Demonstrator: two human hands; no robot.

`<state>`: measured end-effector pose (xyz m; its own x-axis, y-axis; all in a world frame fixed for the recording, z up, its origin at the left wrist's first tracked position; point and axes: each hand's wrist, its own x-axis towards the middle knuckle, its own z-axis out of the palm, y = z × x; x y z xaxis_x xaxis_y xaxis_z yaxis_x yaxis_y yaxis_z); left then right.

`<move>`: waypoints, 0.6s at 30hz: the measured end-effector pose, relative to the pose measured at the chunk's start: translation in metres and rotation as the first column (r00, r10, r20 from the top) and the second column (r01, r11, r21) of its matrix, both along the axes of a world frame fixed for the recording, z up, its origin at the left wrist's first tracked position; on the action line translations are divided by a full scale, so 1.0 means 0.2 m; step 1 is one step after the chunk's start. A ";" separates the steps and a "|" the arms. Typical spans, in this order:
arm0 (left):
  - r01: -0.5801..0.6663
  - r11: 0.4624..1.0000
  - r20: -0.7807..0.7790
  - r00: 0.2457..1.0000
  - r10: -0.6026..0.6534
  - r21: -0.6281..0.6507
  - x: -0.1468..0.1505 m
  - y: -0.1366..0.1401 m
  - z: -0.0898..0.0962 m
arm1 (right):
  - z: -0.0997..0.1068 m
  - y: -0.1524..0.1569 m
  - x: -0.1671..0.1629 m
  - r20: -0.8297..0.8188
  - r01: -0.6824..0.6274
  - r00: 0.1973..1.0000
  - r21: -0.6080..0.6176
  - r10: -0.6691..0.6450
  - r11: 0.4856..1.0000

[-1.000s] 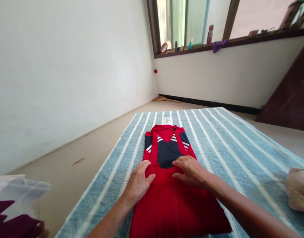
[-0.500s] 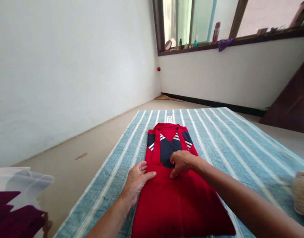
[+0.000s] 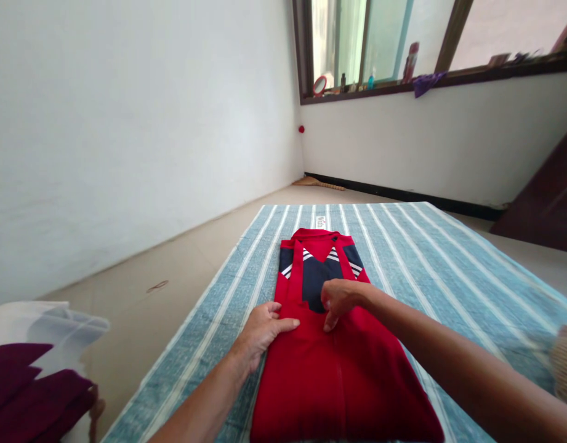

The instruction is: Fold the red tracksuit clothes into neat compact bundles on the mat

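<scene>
Now right hand (image 3: 341, 298) more curled

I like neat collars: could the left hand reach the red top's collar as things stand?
Likely yes: the collar lies uncovered ahead of the left hand, and the right hand sits to one side.

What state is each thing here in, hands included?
Red fabric garment with navy panels: folded, laid flat, collar at far end.
Left hand: open, thumb over the garment's left edge.
Right hand: fingers curled on the garment, grip unclear.
Blue-and-white striped cloth: spread out under the garment.
Purple cloth: draped over the dark window ledge.
Tall reddish bottle: standing.
</scene>
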<state>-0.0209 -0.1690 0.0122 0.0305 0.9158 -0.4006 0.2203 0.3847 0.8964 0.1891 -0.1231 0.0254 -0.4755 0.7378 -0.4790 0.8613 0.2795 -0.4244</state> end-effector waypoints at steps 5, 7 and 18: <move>0.114 0.993 0.108 0.987 -0.115 0.012 0.02 0.01 0.00 | -0.04 -0.02 0.05 -0.216 0.058 0.975 -0.007 -0.059 0.998; 0.103 0.994 0.108 0.989 -0.104 0.022 0.02 0.01 0.01 | -0.06 -0.03 0.07 -0.279 0.056 0.959 0.008 -0.052 0.998; 0.263 0.946 0.501 0.855 -0.137 -0.190 0.01 -0.01 0.06 | -0.11 -0.13 0.13 -0.579 0.176 0.792 -0.088 -0.194 0.980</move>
